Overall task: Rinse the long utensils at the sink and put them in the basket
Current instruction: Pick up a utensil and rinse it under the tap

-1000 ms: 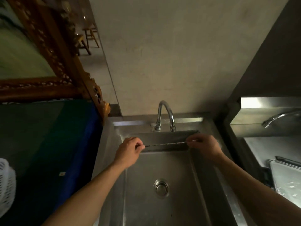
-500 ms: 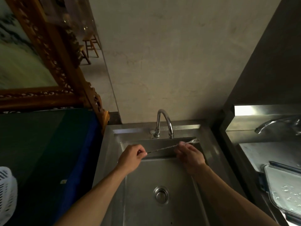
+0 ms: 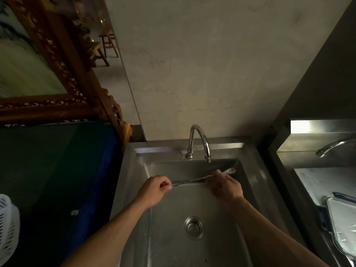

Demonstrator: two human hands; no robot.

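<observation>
Hands: we see both of them out over a steel sink (image 3: 133,180), seen from above.
Left hand (image 3: 156,189): its fingers are curled and pinch the near end of a long thin spoon (image 3: 194,181).
Right hand (image 3: 224,186): its fingers are curled around the spoon's shaft just short of the bowl.
Spoon: we see it stretched between the two hands, tilted slightly up toward the right, with its small bowl poking out past the right hand. It hangs above the back of the basin, below and just in front of the spout.
Tap (image 3: 198,143): a curved chrome neck at the back rim of the sink; we cannot tell whether water is running.
Drain (image 3: 193,227): a round metal plug in the basin floor, nearer to us than the hands.
Basket (image 3: 7,228): white, slotted plastic, only partly in view at the far left edge, well apart from the sink, on a dark desk (image 3: 57,170) with a blue edge.
Right side: we see a second steel basin (image 3: 317,182) with its own tap (image 3: 333,147), and a clear lidded container (image 3: 342,228) at the edge.
Background: a plain wall (image 3: 212,64), and a carved wooden frame (image 3: 63,74) at upper left.
</observation>
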